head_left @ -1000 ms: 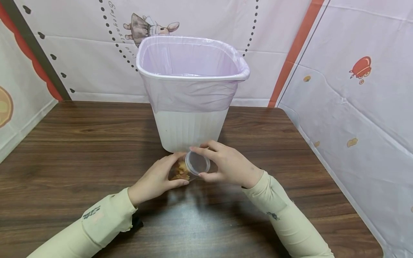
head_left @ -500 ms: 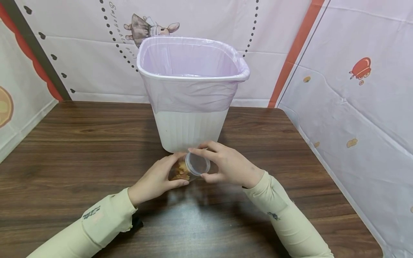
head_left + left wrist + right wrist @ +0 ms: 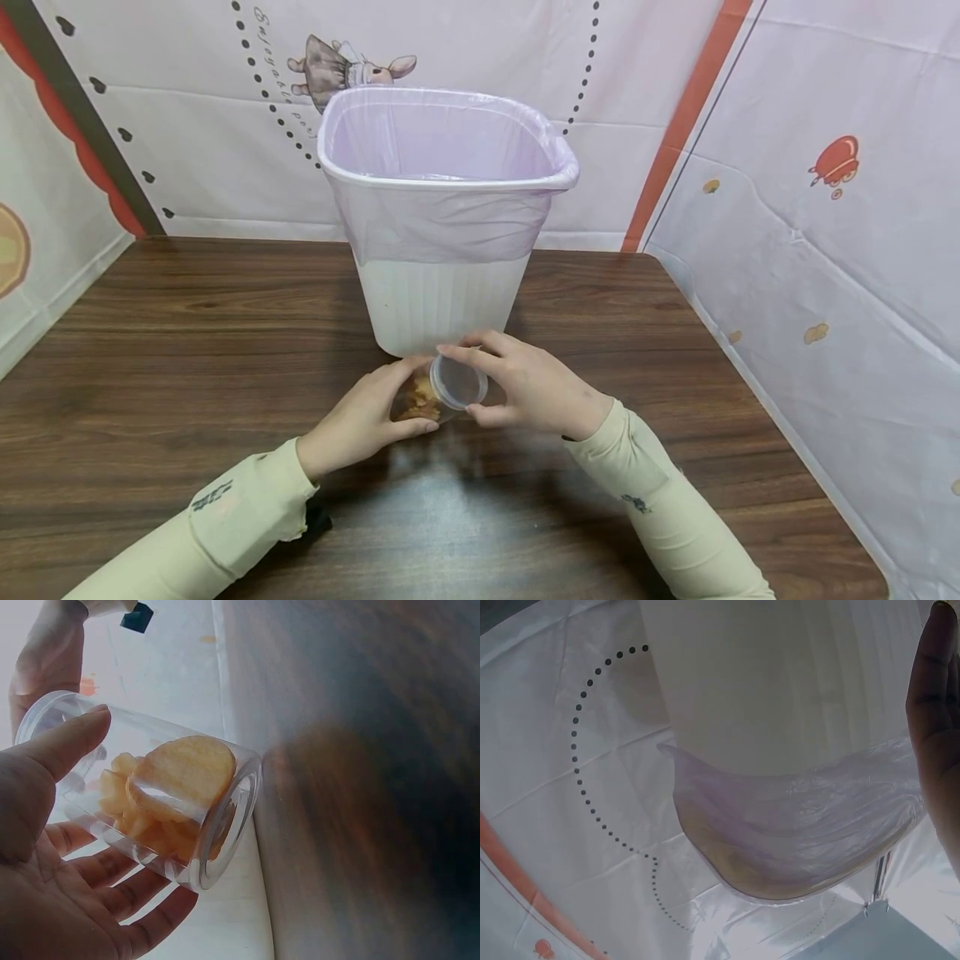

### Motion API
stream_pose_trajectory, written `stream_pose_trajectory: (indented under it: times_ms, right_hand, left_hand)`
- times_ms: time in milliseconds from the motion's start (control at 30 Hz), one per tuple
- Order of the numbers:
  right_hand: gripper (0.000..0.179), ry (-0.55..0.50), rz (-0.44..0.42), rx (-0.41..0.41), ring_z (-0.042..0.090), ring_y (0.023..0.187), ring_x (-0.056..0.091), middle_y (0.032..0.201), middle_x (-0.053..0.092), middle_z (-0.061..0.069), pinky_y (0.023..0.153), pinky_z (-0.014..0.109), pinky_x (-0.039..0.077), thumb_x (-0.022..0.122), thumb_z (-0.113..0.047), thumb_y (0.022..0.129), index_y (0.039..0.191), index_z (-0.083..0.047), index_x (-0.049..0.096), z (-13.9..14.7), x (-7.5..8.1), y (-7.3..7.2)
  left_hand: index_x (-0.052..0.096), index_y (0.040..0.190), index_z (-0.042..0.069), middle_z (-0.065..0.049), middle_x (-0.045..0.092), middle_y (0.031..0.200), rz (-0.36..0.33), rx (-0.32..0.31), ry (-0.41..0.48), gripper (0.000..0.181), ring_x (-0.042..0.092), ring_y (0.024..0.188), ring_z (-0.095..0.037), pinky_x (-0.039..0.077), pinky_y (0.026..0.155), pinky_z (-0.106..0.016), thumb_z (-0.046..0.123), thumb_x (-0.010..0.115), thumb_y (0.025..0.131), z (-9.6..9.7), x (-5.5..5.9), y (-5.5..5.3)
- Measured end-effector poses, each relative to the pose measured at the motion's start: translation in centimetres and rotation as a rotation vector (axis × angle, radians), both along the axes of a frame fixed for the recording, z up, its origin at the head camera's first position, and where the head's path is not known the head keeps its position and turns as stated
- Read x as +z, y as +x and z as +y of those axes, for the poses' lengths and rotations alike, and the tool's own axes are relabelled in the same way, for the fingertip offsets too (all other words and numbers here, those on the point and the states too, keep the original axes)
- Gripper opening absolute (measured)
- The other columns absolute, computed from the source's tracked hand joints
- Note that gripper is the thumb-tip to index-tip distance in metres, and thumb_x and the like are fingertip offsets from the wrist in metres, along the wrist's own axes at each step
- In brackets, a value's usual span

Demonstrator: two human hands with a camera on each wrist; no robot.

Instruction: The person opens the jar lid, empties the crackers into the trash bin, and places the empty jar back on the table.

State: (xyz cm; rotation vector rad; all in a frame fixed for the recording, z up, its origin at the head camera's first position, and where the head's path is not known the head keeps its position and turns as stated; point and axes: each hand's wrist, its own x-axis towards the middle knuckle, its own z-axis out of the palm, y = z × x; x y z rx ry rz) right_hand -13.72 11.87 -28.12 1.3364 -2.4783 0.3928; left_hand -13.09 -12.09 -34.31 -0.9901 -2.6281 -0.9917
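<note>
A clear plastic jar (image 3: 431, 393) (image 3: 161, 806) holding several brown chips (image 3: 176, 780) lies tilted just above the dark wooden table (image 3: 187, 333), in front of the bin. My left hand (image 3: 363, 421) (image 3: 52, 855) cups the jar's body, thumb on top and fingers underneath. My right hand (image 3: 517, 383) pinches the jar's clear round lid (image 3: 457, 382) between thumb and fingertips. In the right wrist view only one finger (image 3: 937, 712) shows at the right edge.
A white waste bin (image 3: 442, 292) (image 3: 780, 682) lined with a pale purple bag (image 3: 442, 142) (image 3: 795, 825) stands upright right behind my hands. Printed white sheets (image 3: 825, 250) wall in the table at the back, left and right.
My right thumb has shifted slightly along the lid's lower rim. The jar and my left hand stay in place.
</note>
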Motion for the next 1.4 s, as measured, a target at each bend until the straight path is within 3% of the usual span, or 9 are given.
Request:
stream_pose_trajectory:
  times_ms: [133, 300, 433, 600, 733, 1033, 1400]
  right_hand:
    - [0.066, 0.003, 0.008, -0.027, 0.012, 0.101, 0.061, 0.121, 0.058, 0.001, 0.085, 0.028, 0.053, 0.073, -0.045, 0.081, 0.137, -0.016, 0.053, -0.16, -0.13, 0.06]
    - [0.065, -0.006, 0.026, -0.15, 0.013, 0.093, 0.063, 0.112, 0.063, 0.0, 0.076, 0.031, 0.054, 0.07, -0.052, 0.081, 0.134, -0.018, 0.054, -0.31, -0.25, 0.15]
    - [0.063, -0.029, 0.079, -0.224, 0.014, 0.083, 0.063, 0.099, 0.063, -0.001, 0.069, 0.031, 0.054, 0.071, -0.055, 0.077, 0.126, -0.017, 0.06, -0.4, -0.36, 0.21]
    - [0.057, -0.041, 0.146, -0.256, 0.012, 0.074, 0.06, 0.089, 0.062, -0.003, 0.062, 0.028, 0.051, 0.072, -0.059, 0.072, 0.109, -0.016, 0.067, -0.56, -0.6, 0.28]
    - [0.053, -0.038, 0.13, -0.253, 0.011, 0.07, 0.058, 0.086, 0.06, -0.004, 0.059, 0.026, 0.05, 0.074, -0.058, 0.073, 0.104, -0.016, 0.068, -0.62, -0.64, 0.44]
    - [0.05, -0.026, 0.073, -0.186, 0.008, 0.074, 0.059, 0.093, 0.06, -0.002, 0.064, 0.026, 0.052, 0.074, -0.049, 0.078, 0.112, -0.014, 0.066, -0.62, -0.48, 0.57]
    - [0.054, -0.016, 0.022, -0.159, 0.008, 0.079, 0.061, 0.104, 0.061, -0.001, 0.069, 0.026, 0.053, 0.074, -0.044, 0.079, 0.121, -0.012, 0.062, -0.41, -0.2, 0.53]
  left_hand:
    - [0.047, 0.136, 0.01, -0.001, 0.062, 0.123, -0.01, 0.0, 0.005, 0.071, 0.06, 0.106, -0.014, 0.049, 0.09, -0.038, 0.028, 0.082, 0.076, 0.0, -0.01, 0.02]
    - [0.048, 0.134, 0.013, 0.001, 0.063, 0.12, -0.024, 0.003, 0.014, 0.069, 0.06, 0.102, -0.012, 0.049, 0.088, -0.036, 0.028, 0.082, 0.076, -0.03, 0.0, 0.01]
    - [0.048, 0.134, 0.013, 0.002, 0.063, 0.12, -0.03, 0.002, 0.014, 0.069, 0.06, 0.102, -0.012, 0.049, 0.088, -0.037, 0.028, 0.082, 0.076, -0.05, 0.05, -0.03]
    - [0.047, 0.135, 0.015, 0.003, 0.062, 0.121, -0.044, 0.009, 0.003, 0.069, 0.059, 0.103, -0.012, 0.048, 0.089, -0.037, 0.03, 0.081, 0.077, -0.05, 0.06, -0.06]
    - [0.048, 0.135, 0.015, 0.003, 0.062, 0.121, -0.048, 0.014, -0.004, 0.069, 0.059, 0.103, -0.012, 0.048, 0.089, -0.037, 0.031, 0.08, 0.077, -0.04, 0.08, -0.03]
    - [0.046, 0.137, 0.015, 0.002, 0.061, 0.124, -0.05, 0.013, -0.008, 0.07, 0.059, 0.104, -0.013, 0.048, 0.089, -0.038, 0.031, 0.08, 0.078, -0.13, 0.04, 0.12]
    - [0.047, 0.136, 0.014, 0.002, 0.062, 0.123, -0.042, 0.004, 0.004, 0.069, 0.059, 0.105, -0.013, 0.048, 0.09, -0.037, 0.03, 0.081, 0.077, -0.06, 0.18, 0.09]
